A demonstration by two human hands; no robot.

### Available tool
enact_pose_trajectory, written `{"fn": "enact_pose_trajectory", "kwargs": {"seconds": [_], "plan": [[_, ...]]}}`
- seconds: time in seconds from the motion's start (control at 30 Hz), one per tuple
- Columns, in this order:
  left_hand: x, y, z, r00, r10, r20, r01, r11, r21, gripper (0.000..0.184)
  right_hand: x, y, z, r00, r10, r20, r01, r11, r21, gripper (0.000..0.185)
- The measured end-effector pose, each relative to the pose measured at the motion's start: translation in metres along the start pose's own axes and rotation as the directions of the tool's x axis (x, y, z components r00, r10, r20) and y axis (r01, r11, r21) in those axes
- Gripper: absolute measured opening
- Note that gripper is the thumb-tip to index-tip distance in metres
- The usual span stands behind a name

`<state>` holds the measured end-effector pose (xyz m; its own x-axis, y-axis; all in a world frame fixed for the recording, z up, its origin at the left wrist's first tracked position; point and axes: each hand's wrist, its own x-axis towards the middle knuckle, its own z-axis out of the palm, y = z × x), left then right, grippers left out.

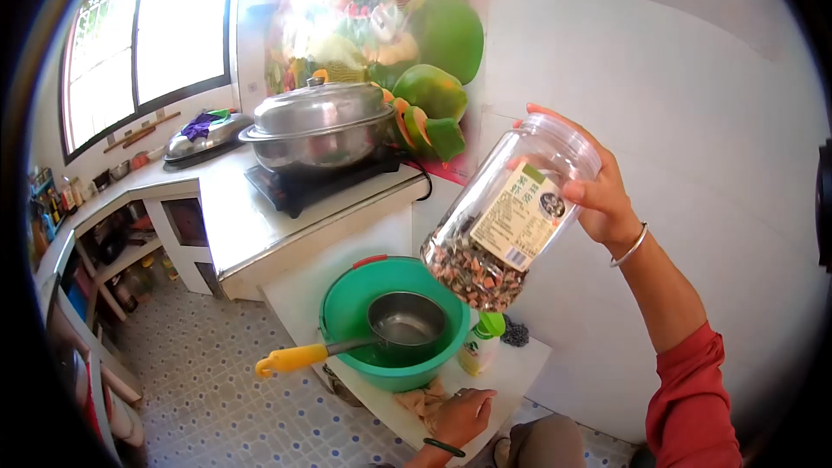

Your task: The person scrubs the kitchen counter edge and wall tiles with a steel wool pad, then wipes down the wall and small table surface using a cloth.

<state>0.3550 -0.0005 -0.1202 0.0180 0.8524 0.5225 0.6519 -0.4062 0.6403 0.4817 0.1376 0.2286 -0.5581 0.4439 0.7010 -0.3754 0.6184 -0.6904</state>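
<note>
A clear plastic jar (pixel 511 208) with a cream and green label hangs tilted above the small table, its wide mouth toward the upper right. Small brown and dark pieces lie in its lower end. My right hand (pixel 594 191) is wrapped round the jar near the mouth. Low in the view, my left hand (pixel 465 416) is curled beside a tan cloth (pixel 423 403) at the table's edge; what its fingers may hold is hidden. Between the jar and the left hand stands a bottle (pixel 477 348) with a green top. A yellow-handled pan (pixel 407 319) rests in a green basin (pixel 347 295).
A lidded steel pot (pixel 321 126) sits on a black cooker (pixel 290 191) on the white counter (pixel 234 247). A dark scrubber (pixel 516 333) lies by the wall. Farther left are a steel lid (pixel 208 137) and shelves (pixel 130 260). The pan's handle juts past the basin.
</note>
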Motion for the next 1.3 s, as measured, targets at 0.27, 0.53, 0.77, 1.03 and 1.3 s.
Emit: {"fn": "enact_pose_trajectory", "kwargs": {"seconds": [0.27, 0.53, 0.77, 1.03, 1.3], "plan": [[-0.013, 0.009, -0.033, 0.99, -0.014, -0.138, 0.008, 0.999, -0.049, 0.013, -0.036, -0.058, 0.034, 0.996, -0.082, 0.034, 0.083, 0.996, -0.018, 0.086], [-0.026, 0.013, -0.055, 0.963, -0.093, -0.252, 0.06, 0.989, -0.134, 0.013, -0.133, -0.013, 0.046, 0.929, 0.133, -0.345, -0.076, 0.982, 0.173, 0.081], [-0.036, 0.023, -0.065, 0.954, -0.062, -0.292, 0.049, 0.998, -0.049, 0.01, -0.171, -0.024, 0.056, 0.91, 0.299, -0.287, -0.102, 0.832, 0.545, 0.081], [-0.045, 0.008, -0.068, 0.944, -0.072, -0.321, 0.061, 0.997, -0.044, 0.01, -0.208, -0.026, 0.057, 0.947, 0.2, -0.251, -0.105, 0.933, 0.344, 0.083], [-0.043, 0.013, -0.073, 0.947, -0.052, -0.317, 0.043, 0.998, -0.036, 0.014, -0.22, -0.04, 0.053, 0.961, 0.129, -0.244, -0.078, 0.975, 0.209, 0.091]]}}
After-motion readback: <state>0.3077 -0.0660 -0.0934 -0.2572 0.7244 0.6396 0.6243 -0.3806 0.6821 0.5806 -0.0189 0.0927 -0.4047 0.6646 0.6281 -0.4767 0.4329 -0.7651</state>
